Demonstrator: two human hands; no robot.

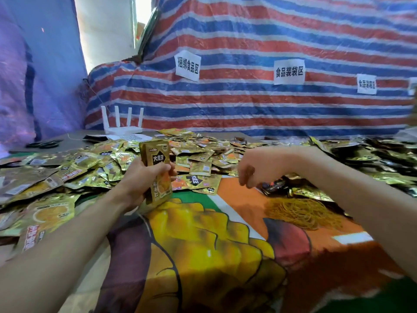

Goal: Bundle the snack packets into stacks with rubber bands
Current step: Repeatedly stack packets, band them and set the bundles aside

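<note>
Left hand grips a stack of gold snack packets, held upright, well to the left of the rubber band pile. Right hand hovers near the pile, on its far left side, fingers loosely curled downward, with nothing visible in them. Loose packets are heaped beyond the pile and to its left.

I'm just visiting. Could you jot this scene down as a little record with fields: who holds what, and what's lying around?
left grip: holds stack of packets upright
right grip: fingers loosely curled, nothing seen in it
rubber bands: loose pile on printed cloth, right side
loose packets: heaped across the far side
backdrop: striped tarp
</note>
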